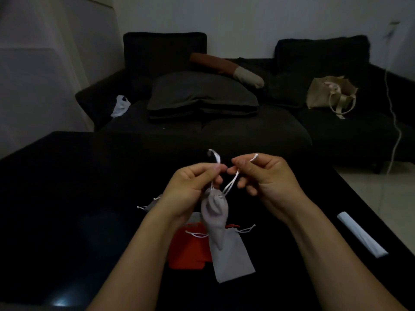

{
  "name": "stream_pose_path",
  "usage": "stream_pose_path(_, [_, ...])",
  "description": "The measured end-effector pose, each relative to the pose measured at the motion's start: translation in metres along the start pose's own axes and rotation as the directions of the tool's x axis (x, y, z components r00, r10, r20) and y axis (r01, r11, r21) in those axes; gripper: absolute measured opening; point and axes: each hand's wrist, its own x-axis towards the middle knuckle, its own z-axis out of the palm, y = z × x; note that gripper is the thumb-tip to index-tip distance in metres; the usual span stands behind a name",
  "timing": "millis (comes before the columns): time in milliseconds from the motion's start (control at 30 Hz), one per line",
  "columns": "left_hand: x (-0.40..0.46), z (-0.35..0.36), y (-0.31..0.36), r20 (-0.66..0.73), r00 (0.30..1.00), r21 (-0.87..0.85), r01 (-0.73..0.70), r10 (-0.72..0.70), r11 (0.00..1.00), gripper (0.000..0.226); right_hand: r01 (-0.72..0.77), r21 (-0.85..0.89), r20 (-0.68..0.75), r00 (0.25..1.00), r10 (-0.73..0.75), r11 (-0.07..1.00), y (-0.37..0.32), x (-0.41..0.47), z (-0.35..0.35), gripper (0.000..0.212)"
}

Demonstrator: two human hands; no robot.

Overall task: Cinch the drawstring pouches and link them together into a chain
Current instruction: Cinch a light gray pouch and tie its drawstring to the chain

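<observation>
A grey drawstring pouch (pixel 215 213) hangs in the air above the black table (pixel 67 198), its mouth gathered tight. My left hand (pixel 190 185) pinches one white drawstring (pixel 215 157) that sticks up past my fingers. My right hand (pixel 265 176) pinches the other white cord (pixel 232 181), which runs down to the pouch's neck. Below, flat on the table, lie an orange pouch (pixel 187 250) and a grey pouch (pixel 233 259), both with white cords. Another grey pouch (pixel 152 204) peeks out behind my left wrist.
A rolled white sheet (pixel 361 234) lies near the table's right edge. Behind the table stands a dark sofa (pixel 224 129) with a grey cushion (pixel 202 95), a beige tote bag (pixel 330 93) and a white cloth (pixel 121 106). A white cable (pixel 396 140) hangs at the right.
</observation>
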Motion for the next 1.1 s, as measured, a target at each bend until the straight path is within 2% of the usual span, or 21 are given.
stream_pose_path(100, [-0.001,0.003,-0.002,0.019,0.998,0.201,-0.062,0.059,0.978,0.018,0.151,-0.142,0.024,0.989,-0.149,0.978,-0.001,0.002,-0.004,0.015])
stream_pose_path(167, [-0.004,0.006,-0.001,0.051,0.996,0.212,-0.088,0.078,0.973,0.019,0.256,-0.225,0.078,0.967,-0.244,0.940,-0.002,0.006,-0.005,0.017])
stream_pose_path(233, [-0.006,0.008,0.001,0.095,0.992,0.226,-0.108,0.088,0.968,0.020,0.283,-0.274,0.132,0.958,-0.255,0.919,0.000,0.008,-0.006,0.015])
stream_pose_path(333, [-0.008,0.009,0.002,0.130,0.990,0.234,-0.090,0.061,0.968,0.020,0.241,-0.297,0.122,0.969,-0.214,0.924,0.006,0.011,-0.008,0.013])
stream_pose_path(467, [-0.009,0.013,0.002,0.178,0.984,0.234,-0.044,0.001,0.971,0.034,0.185,-0.289,0.125,0.980,-0.155,0.939,0.013,0.010,-0.003,0.011])
stream_pose_path(600, [-0.009,0.015,-0.001,0.205,0.978,0.278,-0.039,-0.020,0.960,0.012,0.121,-0.312,0.121,0.989,-0.087,0.942,0.016,0.009,-0.001,0.015])
stream_pose_path(700, [-0.009,0.019,-0.007,0.178,0.984,0.335,-0.054,-0.007,0.941,0.017,0.068,-0.343,0.133,0.991,-0.023,0.937,0.016,0.008,-0.002,0.023])
stream_pose_path(800, [-0.008,0.018,-0.008,0.142,0.990,0.337,-0.060,0.012,0.940,0.024,0.006,-0.329,0.065,0.998,0.016,0.944,0.013,0.008,-0.007,0.029])
stream_pose_path(933, [-0.005,0.015,-0.006,0.045,0.998,0.239,0.027,-0.039,0.971,0.033,-0.168,-0.238,0.036,0.983,0.181,0.957,0.007,0.006,-0.014,0.018])
stream_pose_path(1033, [-0.002,0.013,-0.007,-0.036,0.997,0.101,0.069,-0.065,0.993,0.026,-0.263,-0.189,0.113,0.951,0.287,0.946,0.003,0.002,-0.015,0.024])
stream_pose_path(1100, [-0.003,0.012,-0.006,-0.035,0.997,0.044,0.067,-0.065,0.997,0.023,-0.279,-0.216,0.175,0.932,0.319,0.936,0.002,0.000,-0.014,0.026])
